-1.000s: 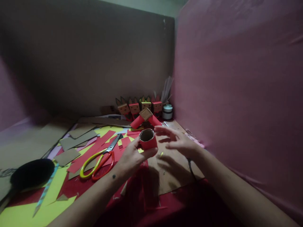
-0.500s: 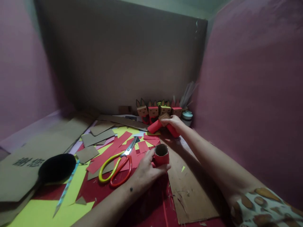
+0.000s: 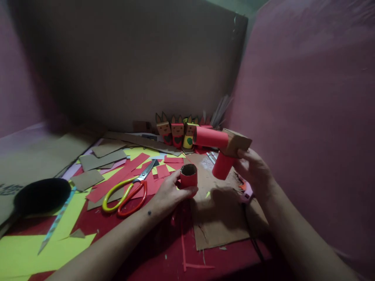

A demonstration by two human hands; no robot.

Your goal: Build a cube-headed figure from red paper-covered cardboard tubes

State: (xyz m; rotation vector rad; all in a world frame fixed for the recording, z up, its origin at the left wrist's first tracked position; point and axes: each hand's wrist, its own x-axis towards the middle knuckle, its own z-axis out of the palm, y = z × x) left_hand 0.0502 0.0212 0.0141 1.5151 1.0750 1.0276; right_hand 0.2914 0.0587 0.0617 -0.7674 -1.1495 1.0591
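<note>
My left hand (image 3: pixel 168 191) is closed around a short red paper-covered cardboard tube (image 3: pixel 189 180), which stands upright with its open end up. My right hand (image 3: pixel 253 168) grips a brown cardboard box piece (image 3: pixel 236 143) in the air. Two red tubes come off that piece: one red tube (image 3: pixel 211 136) points left, the other red tube (image 3: pixel 223 166) points down. Under the right wrist lies a pink tool (image 3: pixel 246 193), with an orange part and a black cord, partly covered by the arm. A brown cardboard sheet (image 3: pixel 218 228) lies below both hands.
Scissors (image 3: pixel 131 195) with yellow and red handles lie on paper scraps at left. Beyond them are cardboard offcuts (image 3: pixel 102 159). Several eared cardboard figures (image 3: pixel 177 134) stand at the back. A black round object (image 3: pixel 42 195) and a striped pencil (image 3: pixel 58 220) are far left.
My right hand has brought the cardboard piece with its red tubes nearer and turned it, from in front of the figures. My left hand still holds its tube. The view has shifted right.
</note>
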